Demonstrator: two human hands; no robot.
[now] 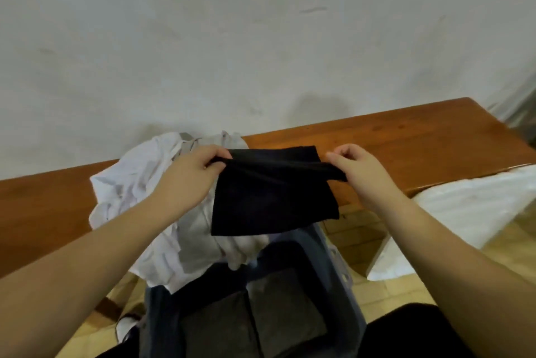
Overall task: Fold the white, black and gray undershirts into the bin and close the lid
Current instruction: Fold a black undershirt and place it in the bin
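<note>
A heap of crumpled white and gray cotton undershirts (162, 201) lies on the brown wooden worktop (406, 140), spilling over its near edge. The left hand (188, 175) and right hand (356, 172) each pinch a top corner of a folded black undershirt (272, 192) in curled fingers, holding it above the open blue-gray plastic bin (330, 259), where dark folded garments (252, 317) lie.

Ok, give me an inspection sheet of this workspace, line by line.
Surface: brown wooden table against a pale wall.
Job's things: black undershirt, folded, held up over the bin; two dark folded pieces lie inside it.
Clutter: pile of white and gray undershirts spilling off the table edge.
Hands: left hand and right hand each pinch a top corner of the black undershirt.
Cables: nothing seen.
Surroundings: white cloth at right, tiled floor.
</note>
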